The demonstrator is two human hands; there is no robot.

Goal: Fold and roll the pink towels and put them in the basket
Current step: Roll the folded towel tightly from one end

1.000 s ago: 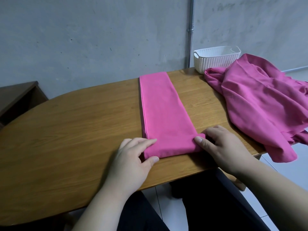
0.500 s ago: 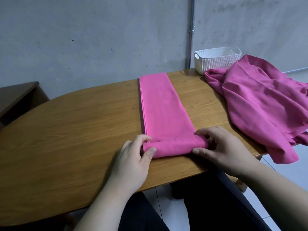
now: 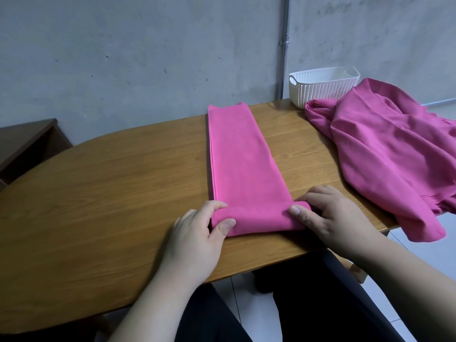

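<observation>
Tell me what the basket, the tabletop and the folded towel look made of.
Basket: likely moulded plastic, white, matt; its walls show a perforated weave pattern.
Table: wood or wood-look laminate, cannot tell which; light sheen, grain lines run along it.
Folded towel: soft, fine-napped cloth, perhaps microfibre; it bends smoothly into a roll without creasing.

Matt pink cloth towel (image 3: pixel 243 166) on a smooth, faintly glossy wood-grain table (image 3: pixel 111 193) — far right, a perforated white plastic basket (image 3: pixel 320 88).

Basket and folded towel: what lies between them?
Head view: only bare table separates the folded towel from the basket; the towel heap lies right of that gap.
</observation>
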